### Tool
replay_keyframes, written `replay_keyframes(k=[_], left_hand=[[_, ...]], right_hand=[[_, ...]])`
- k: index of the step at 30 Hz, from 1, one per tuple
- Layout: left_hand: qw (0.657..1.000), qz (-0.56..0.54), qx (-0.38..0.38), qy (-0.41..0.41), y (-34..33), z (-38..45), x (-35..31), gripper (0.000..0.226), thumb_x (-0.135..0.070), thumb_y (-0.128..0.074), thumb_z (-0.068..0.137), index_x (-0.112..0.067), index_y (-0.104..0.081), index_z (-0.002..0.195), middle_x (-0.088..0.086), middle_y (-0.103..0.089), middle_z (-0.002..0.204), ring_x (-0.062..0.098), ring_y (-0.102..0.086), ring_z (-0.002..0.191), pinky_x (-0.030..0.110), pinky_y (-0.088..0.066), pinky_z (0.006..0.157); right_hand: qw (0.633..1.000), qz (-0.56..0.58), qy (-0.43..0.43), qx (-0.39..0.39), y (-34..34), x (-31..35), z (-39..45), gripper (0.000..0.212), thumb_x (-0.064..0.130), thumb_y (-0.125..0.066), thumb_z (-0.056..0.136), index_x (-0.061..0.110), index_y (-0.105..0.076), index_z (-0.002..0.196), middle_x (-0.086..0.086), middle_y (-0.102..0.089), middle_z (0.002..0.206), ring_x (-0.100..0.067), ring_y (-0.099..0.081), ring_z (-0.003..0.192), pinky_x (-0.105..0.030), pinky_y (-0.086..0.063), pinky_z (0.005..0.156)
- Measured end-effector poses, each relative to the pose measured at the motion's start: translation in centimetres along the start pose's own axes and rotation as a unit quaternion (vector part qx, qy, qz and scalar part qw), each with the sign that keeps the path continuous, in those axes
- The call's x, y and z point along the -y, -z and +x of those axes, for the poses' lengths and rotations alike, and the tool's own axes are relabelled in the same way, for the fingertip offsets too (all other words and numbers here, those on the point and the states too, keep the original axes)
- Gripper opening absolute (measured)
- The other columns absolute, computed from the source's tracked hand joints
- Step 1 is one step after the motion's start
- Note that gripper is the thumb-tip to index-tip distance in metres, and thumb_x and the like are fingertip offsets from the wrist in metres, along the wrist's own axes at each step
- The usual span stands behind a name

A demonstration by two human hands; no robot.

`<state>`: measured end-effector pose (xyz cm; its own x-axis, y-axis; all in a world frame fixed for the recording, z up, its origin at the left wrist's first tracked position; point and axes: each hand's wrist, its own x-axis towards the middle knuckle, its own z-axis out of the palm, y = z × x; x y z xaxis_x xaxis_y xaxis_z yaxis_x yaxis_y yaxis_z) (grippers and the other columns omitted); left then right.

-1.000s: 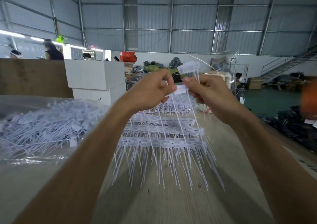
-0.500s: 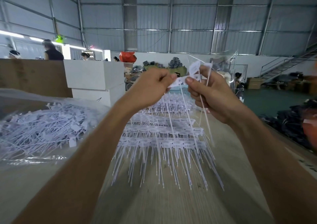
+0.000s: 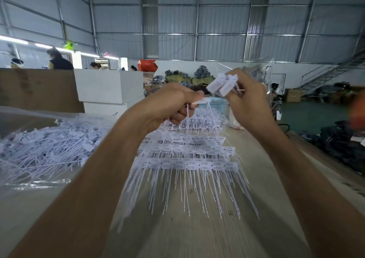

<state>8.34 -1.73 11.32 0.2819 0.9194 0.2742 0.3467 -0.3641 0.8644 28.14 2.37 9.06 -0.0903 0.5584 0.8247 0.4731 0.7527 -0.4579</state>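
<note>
R hand (image 3: 250,103) grip: fingers curled, pinching two white tag heads (image 3: 222,85) at the fingertips; heads tilted up-left, tails mostly hidden behind the palm.
L hand (image 3: 167,107) grip: thumb + forefinger pinched on a single tag (image 3: 201,101); other fingers curled in.
Single tag axis: flat head pointed right twd R hand; thin tail dropped straight down from the pinch.
Gap: single tag lay just below-left of tag heads, near but apart; R hand sat higher.
Next move (est.): turns on that short L-R gap, prob. single tag passed across into R bundle.
Below: tag rows (image 3: 189,165) laid on table (image 3: 197,238), tails twd wearer.
Left: loose tag pile (image 3: 45,149) in clear bag.
</note>
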Motion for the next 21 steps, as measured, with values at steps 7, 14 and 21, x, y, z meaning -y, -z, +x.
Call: replay_keyframes(k=[7, 14, 21], left_hand=[[0.98, 0.176, -0.033, -0.084, -1.0, -0.4, -0.8, 0.03, -0.027, -0.047, 0.106, -0.019, -0.067, 0.085, -0.007, -0.062, 0.071, 0.002, -0.05, 0.057, 0.023, -0.041, 0.059], [0.975, 0.213, -0.031, -0.058, -0.8, -0.2, -0.1, 0.012, -0.016, -0.056, 0.102, -0.018, -0.067, 0.108, -0.008, -0.073, 0.075, -0.005, -0.06, 0.057, 0.014, -0.044, 0.05], [0.959, 0.23, -0.131, -0.105, -0.1, 0.7, 0.7, 0.014, -0.032, -0.076, 0.086, -0.02, -0.07, 0.089, -0.005, -0.076, 0.078, 0.007, -0.073, 0.075, 0.039, -0.059, 0.08]], right_hand=[[0.972, 0.173, -0.158, 0.024, 1.0, -1.8, -0.6, 0.012, 0.022, -0.047, 0.107, 0.025, -0.058, 0.111, 0.002, -0.052, 0.062, 0.0, -0.044, 0.044, -0.015, -0.033, 0.041], [0.963, 0.175, -0.125, 0.163, -0.1, -0.3, -0.5, 0.017, 0.032, -0.053, 0.104, 0.023, -0.066, 0.111, 0.015, -0.049, 0.058, 0.0, -0.038, 0.048, -0.019, -0.029, 0.046], [0.971, 0.107, -0.053, 0.206, 0.8, 0.2, -0.8, 0.01, 0.025, -0.066, 0.096, 0.023, -0.068, 0.106, 0.018, -0.059, 0.067, 0.004, -0.049, 0.055, -0.012, -0.038, 0.054]])
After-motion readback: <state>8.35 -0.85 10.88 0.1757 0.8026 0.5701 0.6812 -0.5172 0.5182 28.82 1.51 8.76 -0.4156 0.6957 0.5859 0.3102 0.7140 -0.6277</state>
